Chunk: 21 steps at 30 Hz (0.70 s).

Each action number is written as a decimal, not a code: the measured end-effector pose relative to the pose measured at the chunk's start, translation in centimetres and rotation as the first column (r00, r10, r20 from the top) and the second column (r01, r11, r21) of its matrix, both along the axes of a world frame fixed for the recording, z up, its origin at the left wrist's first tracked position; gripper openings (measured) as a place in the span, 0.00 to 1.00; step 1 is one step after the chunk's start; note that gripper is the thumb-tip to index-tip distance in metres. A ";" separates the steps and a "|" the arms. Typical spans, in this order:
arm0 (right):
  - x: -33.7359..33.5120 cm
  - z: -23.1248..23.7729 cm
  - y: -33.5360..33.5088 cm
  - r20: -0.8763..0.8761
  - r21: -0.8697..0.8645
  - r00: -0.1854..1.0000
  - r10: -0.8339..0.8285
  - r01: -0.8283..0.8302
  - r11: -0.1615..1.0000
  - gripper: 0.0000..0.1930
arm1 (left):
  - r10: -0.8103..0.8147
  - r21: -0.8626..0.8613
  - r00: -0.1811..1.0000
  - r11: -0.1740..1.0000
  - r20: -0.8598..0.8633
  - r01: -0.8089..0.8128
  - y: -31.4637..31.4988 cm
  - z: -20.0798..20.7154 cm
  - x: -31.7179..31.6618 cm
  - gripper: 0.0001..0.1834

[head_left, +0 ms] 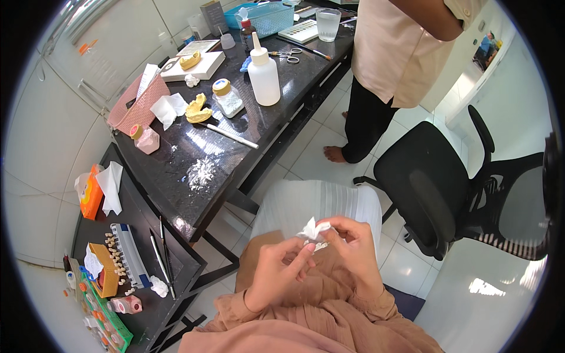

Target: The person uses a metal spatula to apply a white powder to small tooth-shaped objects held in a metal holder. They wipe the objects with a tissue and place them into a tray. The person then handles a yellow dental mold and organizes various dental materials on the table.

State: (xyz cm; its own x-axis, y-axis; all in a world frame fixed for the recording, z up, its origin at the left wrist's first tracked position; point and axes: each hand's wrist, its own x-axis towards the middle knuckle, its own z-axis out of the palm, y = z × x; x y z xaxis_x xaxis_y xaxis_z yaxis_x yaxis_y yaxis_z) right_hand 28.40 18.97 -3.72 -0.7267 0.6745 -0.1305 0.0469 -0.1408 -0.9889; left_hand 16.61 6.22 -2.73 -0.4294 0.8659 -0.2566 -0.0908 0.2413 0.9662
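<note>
Both hands meet over my lap, below the edge of the black counter [235, 141]. My right hand [356, 250] pinches a crumpled white tissue [313, 229] between thumb and fingers. My left hand [281, 267] is curled just beside it, fingertips touching the tissue's lower edge; something small may be wrapped inside, but it is hidden. Brown sleeves cover both forearms.
On the counter lie a white squeeze bottle [263, 75], a small jar [226, 97], yellow dental casts [198, 109], a white stick [231, 136] and spilled white powder [201, 172]. A lower shelf [176, 265] holds tooth shade guides [126, 254]. A person [400, 53] stands beside a black office chair [429, 182].
</note>
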 end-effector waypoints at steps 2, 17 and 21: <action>0.3 0.8 0.2 0.083 0.188 0.989 0.119 -0.132 0.973 0.09 | -0.010 0.012 0.998 1.000 -0.069 0.011 -0.3 -0.4 0.1 0.11; 1.5 1.1 0.7 -0.147 0.134 0.977 -0.154 0.174 0.976 0.11 | 0.042 0.024 0.999 0.999 -0.016 -0.042 -0.9 0.2 -0.4 0.12; 0.7 2.2 0.1 0.075 0.335 0.977 0.198 -0.212 0.918 0.15 | -0.004 0.080 0.997 0.997 -0.071 0.009 -1.1 0.0 -0.1 0.10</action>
State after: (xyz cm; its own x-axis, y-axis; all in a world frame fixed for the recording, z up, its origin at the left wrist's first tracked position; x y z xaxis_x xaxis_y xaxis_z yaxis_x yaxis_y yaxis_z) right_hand 29.08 19.05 -1.50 -0.8529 0.5198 0.0483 0.0785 0.2193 -0.9725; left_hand 16.54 5.17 -2.77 -0.4383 0.8852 -0.1560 -0.0206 0.1636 0.9863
